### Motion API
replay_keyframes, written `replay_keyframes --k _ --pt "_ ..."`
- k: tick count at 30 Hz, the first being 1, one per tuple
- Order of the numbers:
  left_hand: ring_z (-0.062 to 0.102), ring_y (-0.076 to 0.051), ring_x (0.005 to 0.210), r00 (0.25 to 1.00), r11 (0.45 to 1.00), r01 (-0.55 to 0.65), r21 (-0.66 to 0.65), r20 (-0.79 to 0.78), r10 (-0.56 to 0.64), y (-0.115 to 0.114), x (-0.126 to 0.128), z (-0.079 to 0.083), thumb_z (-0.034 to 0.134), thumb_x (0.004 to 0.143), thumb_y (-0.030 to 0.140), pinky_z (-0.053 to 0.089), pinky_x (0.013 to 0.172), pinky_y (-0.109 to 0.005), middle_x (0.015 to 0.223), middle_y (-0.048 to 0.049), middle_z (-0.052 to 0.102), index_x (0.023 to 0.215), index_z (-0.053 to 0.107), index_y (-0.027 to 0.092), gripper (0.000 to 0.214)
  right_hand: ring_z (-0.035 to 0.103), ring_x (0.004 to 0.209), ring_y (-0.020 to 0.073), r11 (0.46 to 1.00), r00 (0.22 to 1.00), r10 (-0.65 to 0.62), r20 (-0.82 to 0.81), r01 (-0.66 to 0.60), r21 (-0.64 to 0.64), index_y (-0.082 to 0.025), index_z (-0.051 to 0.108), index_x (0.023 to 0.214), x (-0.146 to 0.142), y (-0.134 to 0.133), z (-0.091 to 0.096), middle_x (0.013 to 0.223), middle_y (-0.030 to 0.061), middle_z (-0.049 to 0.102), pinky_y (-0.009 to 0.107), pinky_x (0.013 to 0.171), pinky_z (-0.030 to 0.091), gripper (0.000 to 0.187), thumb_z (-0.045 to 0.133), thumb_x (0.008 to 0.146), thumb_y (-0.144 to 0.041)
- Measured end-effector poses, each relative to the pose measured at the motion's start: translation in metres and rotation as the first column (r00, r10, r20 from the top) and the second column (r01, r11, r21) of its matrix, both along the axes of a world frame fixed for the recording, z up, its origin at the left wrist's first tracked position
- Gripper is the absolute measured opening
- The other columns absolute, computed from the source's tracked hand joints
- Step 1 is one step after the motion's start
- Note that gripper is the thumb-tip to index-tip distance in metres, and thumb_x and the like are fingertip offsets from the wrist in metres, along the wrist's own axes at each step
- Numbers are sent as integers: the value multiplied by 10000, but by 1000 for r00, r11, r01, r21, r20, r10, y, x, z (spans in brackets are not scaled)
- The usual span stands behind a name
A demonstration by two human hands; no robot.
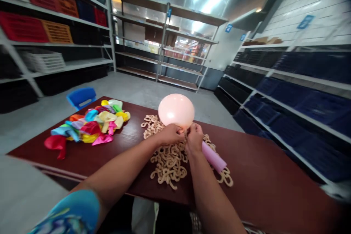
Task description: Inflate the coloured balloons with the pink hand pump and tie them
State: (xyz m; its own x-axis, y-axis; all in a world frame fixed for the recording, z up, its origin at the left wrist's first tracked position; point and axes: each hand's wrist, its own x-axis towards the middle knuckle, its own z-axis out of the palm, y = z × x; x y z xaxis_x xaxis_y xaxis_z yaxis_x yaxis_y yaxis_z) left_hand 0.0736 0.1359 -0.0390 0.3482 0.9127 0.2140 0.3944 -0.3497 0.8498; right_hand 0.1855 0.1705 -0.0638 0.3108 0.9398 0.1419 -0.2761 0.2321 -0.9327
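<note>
An inflated pale pink balloon point(176, 110) floats just above the dark red table point(263, 179). My left hand point(170, 134) and my right hand point(194, 138) are both closed, pinching the balloon's neck between them. Under my hands lies a heap of several beige plastic clips point(168, 161). A pink balloon pump point(213, 156) lies on the table beside my right wrist.
A pile of several flat coloured balloons point(90, 124) lies at the table's left. A blue chair point(81, 97) stands behind it. Metal shelves with red, orange and white crates point(38, 18) line the left; shelves with dark blue bins point(301, 91) line the right.
</note>
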Motion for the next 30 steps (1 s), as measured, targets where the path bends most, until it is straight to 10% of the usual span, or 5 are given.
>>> replay_keyframes --k 8,22,30 --pt "497 -130 594 876 899 -425 108 -202 438 43 -5 12 396 773 355 370 556 -227 620 -33 570 693 624 127 332 556 576 76 975 975 216 -51 -213 61 -217 460 974 -3 -4 6 866 -27 567 207 487 440 397 626 672 -414" --pt "532 -332 1026 715 794 -601 -92 -507 482 88 -26 18 235 696 748 398 817 -386 1092 -224 588 1021 628 97 827 532 501 48 977 974 208 86 -212 38 -210 485 1019 -7 -4 -2 949 -5 512 203 438 423 425 637 652 -363" --pt "588 -258 855 613 799 -599 51 -613 499 54 -117 23 399 730 615 412 729 -312 864 -157 656 828 692 155 554 524 483 52 976 971 213 112 -217 22 -207 504 1001 -7 -2 -7 888 -13 555 203 428 416 431 638 642 -405"
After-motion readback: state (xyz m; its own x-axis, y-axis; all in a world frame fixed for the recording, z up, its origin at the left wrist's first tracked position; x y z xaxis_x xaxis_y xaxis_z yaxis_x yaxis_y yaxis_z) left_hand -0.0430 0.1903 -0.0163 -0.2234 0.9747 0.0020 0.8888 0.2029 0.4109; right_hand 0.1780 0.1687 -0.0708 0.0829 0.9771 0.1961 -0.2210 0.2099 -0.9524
